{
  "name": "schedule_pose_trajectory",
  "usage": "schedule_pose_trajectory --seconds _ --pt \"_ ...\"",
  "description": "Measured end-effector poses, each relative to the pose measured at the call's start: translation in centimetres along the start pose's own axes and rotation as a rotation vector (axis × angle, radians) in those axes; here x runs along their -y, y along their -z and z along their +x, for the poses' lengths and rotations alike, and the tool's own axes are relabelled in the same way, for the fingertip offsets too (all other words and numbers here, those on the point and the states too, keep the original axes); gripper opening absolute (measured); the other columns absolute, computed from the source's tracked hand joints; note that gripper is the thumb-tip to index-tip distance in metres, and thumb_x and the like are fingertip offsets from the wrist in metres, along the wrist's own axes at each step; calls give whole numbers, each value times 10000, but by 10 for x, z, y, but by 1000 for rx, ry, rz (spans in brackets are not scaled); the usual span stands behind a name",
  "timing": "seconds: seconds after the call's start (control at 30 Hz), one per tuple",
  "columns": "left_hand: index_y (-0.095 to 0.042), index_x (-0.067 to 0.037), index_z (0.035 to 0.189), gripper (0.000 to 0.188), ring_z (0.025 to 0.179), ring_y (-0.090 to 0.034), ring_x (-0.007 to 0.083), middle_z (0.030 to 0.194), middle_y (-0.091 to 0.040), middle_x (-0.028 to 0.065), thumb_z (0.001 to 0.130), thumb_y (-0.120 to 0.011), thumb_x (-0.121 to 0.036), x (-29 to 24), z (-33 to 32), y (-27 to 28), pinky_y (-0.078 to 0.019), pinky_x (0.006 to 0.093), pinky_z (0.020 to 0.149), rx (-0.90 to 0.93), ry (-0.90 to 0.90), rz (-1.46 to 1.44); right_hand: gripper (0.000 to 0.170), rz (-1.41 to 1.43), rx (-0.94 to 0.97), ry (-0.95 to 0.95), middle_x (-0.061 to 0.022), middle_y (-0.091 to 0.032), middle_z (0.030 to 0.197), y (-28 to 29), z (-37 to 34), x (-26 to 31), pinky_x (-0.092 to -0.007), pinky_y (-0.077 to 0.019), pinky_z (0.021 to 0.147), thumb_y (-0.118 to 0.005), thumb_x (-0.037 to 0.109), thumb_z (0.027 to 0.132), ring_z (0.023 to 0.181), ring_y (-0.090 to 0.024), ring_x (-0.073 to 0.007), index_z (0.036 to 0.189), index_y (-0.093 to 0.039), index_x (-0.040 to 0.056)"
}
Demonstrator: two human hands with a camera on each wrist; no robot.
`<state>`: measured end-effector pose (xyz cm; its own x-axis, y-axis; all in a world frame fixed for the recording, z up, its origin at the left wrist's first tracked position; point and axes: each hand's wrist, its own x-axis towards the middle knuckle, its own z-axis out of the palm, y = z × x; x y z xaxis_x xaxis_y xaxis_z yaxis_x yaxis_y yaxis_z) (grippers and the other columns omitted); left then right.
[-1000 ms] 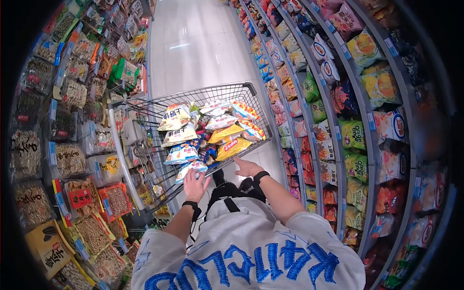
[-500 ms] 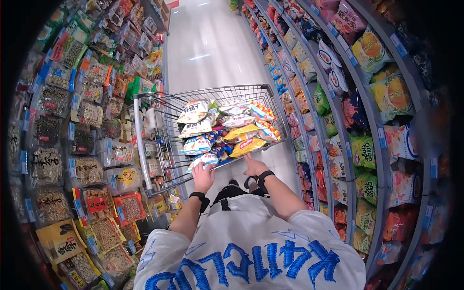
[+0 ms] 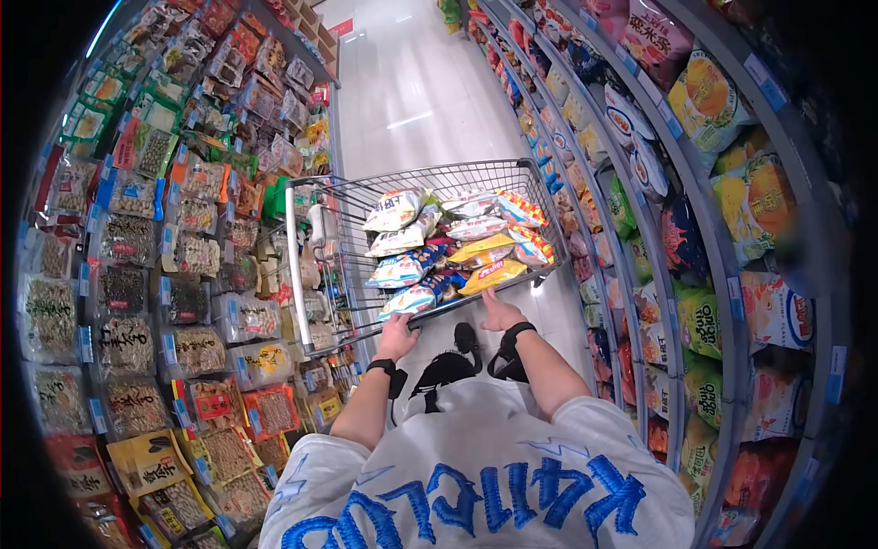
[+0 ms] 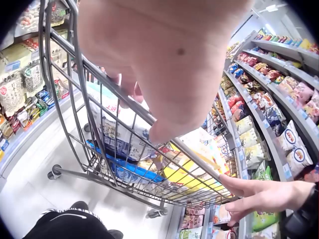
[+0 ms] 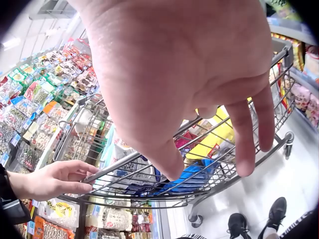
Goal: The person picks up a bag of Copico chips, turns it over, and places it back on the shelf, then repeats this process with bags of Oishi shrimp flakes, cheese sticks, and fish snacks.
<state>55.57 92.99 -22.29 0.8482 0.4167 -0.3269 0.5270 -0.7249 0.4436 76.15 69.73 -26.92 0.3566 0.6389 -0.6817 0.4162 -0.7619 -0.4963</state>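
Note:
A grey wire shopping cart stands sideways before me, loaded with several snack bags. My left hand grips the near top rail of its basket, thumb on the near side and fingertips over the rail in the left wrist view. Farther right along that rail, my right hand touches the metal with mostly straight fingers; two of them extend down outside the wires in the right wrist view. Close by the left hand lies a white-and-blue bag. A yellow bag lies just beyond the right hand.
Packed shelves of nuts and dried goods line the left side. On the right rise shelves of puffed snack bags. Pale tiled aisle floor runs ahead between them. My shoes are behind the cart.
The cart and both hands have shifted rightward in the head view. More of the left shelves shows now. The hands remain at the near rail, and the feet have changed position.

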Motion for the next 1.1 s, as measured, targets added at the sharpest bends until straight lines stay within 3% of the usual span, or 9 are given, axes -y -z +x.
schedule_pose_trajectory --seconds 0.37,0.5,0.63,0.67,0.7,0.77,0.8,0.93,1.1 --pt "-601 -94 1245 476 1115 -593 392 1168 -613 209 815 -730 -253 -10 68 14 -495 456 960 57 61 -70 1107 -1 53 -61 -91 -36 1665 46 37 -12 -435 -436 1077 -741 398 778 1365 -461 -310 1586 -31 135" --pt "-608 -85 1249 481 1075 -630 370 1116 -662 209 835 -723 -303 -9 99 27 -513 439 923 160 140 -119 1104 -43 -22 36 -165 -7 1654 38 74 -39 -386 -484 994 -721 398 807 1226 -579 -330 1579 2 81" --pt "-652 -63 1196 463 1023 -668 352 1037 -705 209 838 -718 -348 -4 127 45 -527 418 908 222 149 -196 1015 81 140 -108 -178 -105 1644 103 49 4 -398 -539 866 -699 397 821 916 -703 -302 1578 -108 70" --pt "-661 -56 1185 475 1042 -665 355 1056 -702 220 838 -711 -378 -8 132 37 -520 414 923 224 161 -182 921 21 50 -59 -210 -341 1561 101 55 -8 -397 -558 786 -679 393 838 746 -709 -275 1553 -216 43" --pt "-661 -56 1185 475 1042 -665 355 1056 -702 220 838 -711 -378 -2 137 37 -520 414 923 229 159 -202 921 7 55 -73 -210 -341 1561 103 62 -4 -397 -558 786 -679 393 838 746 -709 -275 1553 -216 43" --pt "-667 -52 1177 483 1061 -661 356 1096 -696 222 832 -715 -387 5 146 37 -513 416 937 207 151 -213 747 16 53 -104 -223 -672 1180 113 74 2 -394 -551 654 -680 351 822 644 -682 -275 1413 -422 -26" --pt "-669 -48 1175 496 1073 -656 359 1125 -691 216 833 -713 -403 2 149 44 -508 417 943 236 164 -213 567 32 -20 -91 -168 -720 813 115 76 6 -392 -549 637 -688 357 818 629 -685 -264 1226 -589 -24" --pt "-673 -46 1167 503 1072 -659 354 1127 -693 208 839 -706 -425 -13 166 61 -511 416 932 301 191 -248 459 -22 78 -153 -156 -711 755 138 101 12 -391 -548 640 -676 375 822 631 -687 -254 1071 -671 -11" --pt "-655 -59 1186 520 1010 -679 341 1048 -713 181 846 -706 -448 -2 219 102 -529 418 879 147 236 -400 533 -227 83 -90 -195 -712 1069 194 162 48 -418 -544 852 -640 455 828 940 -704 -334 1111 -688 5"
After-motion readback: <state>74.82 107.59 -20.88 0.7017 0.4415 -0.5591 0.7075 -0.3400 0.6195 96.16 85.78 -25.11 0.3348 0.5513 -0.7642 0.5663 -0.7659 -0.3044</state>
